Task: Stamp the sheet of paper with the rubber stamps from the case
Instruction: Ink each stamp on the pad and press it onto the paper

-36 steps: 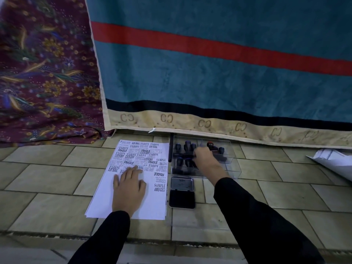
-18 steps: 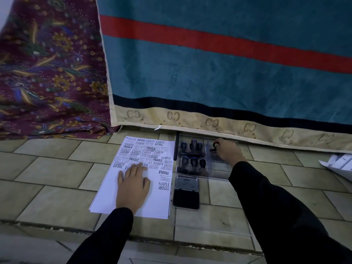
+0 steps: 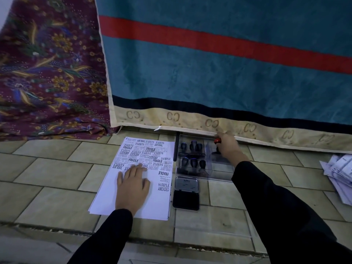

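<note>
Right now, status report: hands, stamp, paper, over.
Left hand flat on white stamped paper sheet. Right hand gripping red-knobbed black rubber stamp at clear plastic case. Open black ink pad beside sheet, nothing blocking.

Right hand [image 3: 227, 147] gripping stamp [image 3: 217, 141], stamped sheet [image 3: 106, 197]

Left hand [image 3: 133, 189] flat, palm down; right hand [image 3: 227, 146] grips stamp [image 3: 217, 141].

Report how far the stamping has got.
Done: the upper half of the sheet of paper carries many imprints. In hand: the right hand grips a red-topped stamp at the case, the left hand lies flat on the sheet. Left: inking on the open ink pad, filling the blank lower half.
</note>
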`<action>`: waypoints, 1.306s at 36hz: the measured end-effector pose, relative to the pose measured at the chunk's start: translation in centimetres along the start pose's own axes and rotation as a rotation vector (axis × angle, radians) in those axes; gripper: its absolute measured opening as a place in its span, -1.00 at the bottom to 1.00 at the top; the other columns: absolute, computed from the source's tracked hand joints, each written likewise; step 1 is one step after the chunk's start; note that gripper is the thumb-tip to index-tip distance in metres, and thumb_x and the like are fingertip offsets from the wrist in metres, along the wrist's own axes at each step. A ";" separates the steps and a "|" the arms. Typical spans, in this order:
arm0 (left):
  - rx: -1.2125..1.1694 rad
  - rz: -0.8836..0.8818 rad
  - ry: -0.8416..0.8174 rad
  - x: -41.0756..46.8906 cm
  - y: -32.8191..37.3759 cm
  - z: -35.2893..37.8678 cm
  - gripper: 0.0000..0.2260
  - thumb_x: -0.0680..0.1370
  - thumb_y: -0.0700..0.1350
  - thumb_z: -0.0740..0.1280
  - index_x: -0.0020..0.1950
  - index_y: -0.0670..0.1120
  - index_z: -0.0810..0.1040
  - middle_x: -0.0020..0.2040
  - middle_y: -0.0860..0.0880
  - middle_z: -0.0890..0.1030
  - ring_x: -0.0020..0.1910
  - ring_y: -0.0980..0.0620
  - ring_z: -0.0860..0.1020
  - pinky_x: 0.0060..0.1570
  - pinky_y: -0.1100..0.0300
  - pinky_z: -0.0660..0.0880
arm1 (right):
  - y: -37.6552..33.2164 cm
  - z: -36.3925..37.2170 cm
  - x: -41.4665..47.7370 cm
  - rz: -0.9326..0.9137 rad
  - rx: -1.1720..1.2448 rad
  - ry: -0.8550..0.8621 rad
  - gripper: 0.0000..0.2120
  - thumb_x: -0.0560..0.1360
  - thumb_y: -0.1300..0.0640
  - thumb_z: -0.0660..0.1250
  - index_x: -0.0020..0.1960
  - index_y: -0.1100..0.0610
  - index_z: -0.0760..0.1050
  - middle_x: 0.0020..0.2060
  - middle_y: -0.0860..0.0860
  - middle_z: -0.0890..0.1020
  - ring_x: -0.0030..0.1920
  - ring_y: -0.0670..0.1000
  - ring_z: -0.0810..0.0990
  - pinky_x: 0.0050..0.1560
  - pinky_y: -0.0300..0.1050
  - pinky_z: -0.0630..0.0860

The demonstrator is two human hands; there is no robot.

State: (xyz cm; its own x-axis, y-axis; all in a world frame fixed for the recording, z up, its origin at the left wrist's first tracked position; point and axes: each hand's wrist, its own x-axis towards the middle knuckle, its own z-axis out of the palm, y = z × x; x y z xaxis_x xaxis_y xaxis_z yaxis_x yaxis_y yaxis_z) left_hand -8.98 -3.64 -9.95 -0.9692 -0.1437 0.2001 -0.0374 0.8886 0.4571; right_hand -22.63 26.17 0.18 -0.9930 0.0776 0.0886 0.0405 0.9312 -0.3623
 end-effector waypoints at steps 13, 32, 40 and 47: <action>0.022 0.011 -0.007 -0.1 0.0 0.0 -0.67 0.57 -0.10 0.17 0.33 0.00 0.42 0.44 0.03 0.37 0.46 0.02 0.26 0.49 -0.14 -0.02 | 1.2 -1.4 -1.8 -0.021 0.111 0.059 -0.79 0.45 0.36 0.31 0.07 0.22 0.49 0.07 0.25 0.57 0.06 0.22 0.54 0.04 -0.04 0.49; -0.058 -0.006 -0.014 0.2 -0.1 -0.4 -0.68 0.54 -0.12 0.20 0.30 0.03 0.42 0.42 0.05 0.38 0.42 0.03 0.28 0.48 -0.09 -0.05 | -4.2 0.3 -14.6 -0.246 0.341 -0.077 -0.74 0.44 0.10 0.42 0.12 0.03 0.56 -0.02 -0.08 0.58 -0.23 -0.28 0.49 -0.30 -0.59 0.37; -0.134 -0.056 -0.164 1.5 -0.4 -1.3 -0.65 0.55 -0.12 0.26 0.34 0.03 0.42 0.48 0.05 0.31 0.46 -0.02 0.23 0.49 -0.08 -0.12 | -4.3 2.3 -17.3 -0.320 0.349 -0.078 -0.76 0.44 0.15 0.43 0.09 0.12 0.58 0.01 0.08 0.61 -0.11 -0.03 0.63 -0.02 -0.36 0.55; -0.034 -0.046 -0.218 2.0 0.0 -2.0 -0.62 0.55 -0.05 0.27 0.37 0.01 0.39 0.45 0.02 0.33 0.44 -0.04 0.26 0.48 -0.11 0.00 | -4.8 2.9 -17.9 -0.347 0.320 -0.082 -0.77 0.45 0.14 0.42 0.09 0.14 0.57 0.00 0.09 0.60 -0.12 0.03 0.63 0.03 -0.14 0.60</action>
State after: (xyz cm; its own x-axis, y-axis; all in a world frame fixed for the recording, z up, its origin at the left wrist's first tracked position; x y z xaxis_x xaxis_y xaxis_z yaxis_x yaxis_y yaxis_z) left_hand -10.41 -4.78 -7.83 -0.9965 -0.0829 -0.0118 -0.0780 0.8676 0.4910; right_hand -5.41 19.31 -2.37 -0.9478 -0.2588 0.1864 -0.3185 0.7398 -0.5927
